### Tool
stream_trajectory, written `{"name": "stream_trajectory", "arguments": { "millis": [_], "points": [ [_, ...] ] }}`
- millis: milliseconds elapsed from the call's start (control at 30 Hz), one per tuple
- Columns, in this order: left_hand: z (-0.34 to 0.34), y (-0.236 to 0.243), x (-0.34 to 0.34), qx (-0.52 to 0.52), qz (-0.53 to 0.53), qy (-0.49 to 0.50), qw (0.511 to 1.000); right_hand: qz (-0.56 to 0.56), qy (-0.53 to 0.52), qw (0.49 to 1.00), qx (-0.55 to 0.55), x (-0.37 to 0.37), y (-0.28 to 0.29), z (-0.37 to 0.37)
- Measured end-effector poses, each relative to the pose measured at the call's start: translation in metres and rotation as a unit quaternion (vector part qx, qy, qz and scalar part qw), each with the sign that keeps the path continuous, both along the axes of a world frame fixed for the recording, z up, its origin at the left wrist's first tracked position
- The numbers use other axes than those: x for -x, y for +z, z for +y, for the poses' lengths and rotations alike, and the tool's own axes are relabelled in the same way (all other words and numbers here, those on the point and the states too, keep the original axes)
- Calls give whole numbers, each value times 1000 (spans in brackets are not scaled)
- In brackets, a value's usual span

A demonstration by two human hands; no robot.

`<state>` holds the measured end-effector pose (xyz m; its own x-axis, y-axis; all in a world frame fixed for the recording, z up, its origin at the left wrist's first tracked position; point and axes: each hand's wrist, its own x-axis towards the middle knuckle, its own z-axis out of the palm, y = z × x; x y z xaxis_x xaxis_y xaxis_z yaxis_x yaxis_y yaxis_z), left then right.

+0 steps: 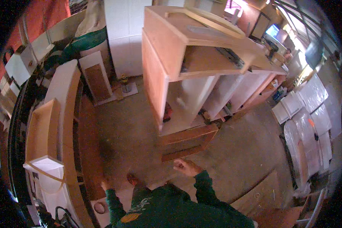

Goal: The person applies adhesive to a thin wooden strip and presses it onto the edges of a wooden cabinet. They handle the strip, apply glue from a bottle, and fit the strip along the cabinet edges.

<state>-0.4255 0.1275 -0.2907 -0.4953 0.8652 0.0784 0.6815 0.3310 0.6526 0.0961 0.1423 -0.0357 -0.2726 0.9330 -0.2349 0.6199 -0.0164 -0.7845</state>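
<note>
Head view: before the wooden cabinet (154, 68), the right hand (187, 167) hangs loosely curled near a brown frame (190, 134); the left hand (104, 185), I can't tell; sweatshirt print (141, 204) unreadable.

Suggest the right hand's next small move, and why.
Probably ease the right hand forward to the brown wooden frame: no object is visible in its curled fingers, and the frame, low in front of the pinkish wooden cabinet, looks like the nearest piece ahead. The left hand is off to the left, too blurred to judge its grip.
</note>
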Motion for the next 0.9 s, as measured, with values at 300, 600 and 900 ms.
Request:
{"name": "stream_trajectory", "arguments": {
  "millis": [300, 600, 900],
  "points": [
    [-24, -46, -95, 496, -126, -240, 825, -48, -132, 989, 36, -94, -2, -57],
    [126, -59, -175, 436, -175, -284, 836, 23, -194, 980, 44, -154, 5, -21],
    [234, -65, -256, 233, -370, -193, 878, -2, -114, 915, -387, -202, 281, 75]
  ]
}}
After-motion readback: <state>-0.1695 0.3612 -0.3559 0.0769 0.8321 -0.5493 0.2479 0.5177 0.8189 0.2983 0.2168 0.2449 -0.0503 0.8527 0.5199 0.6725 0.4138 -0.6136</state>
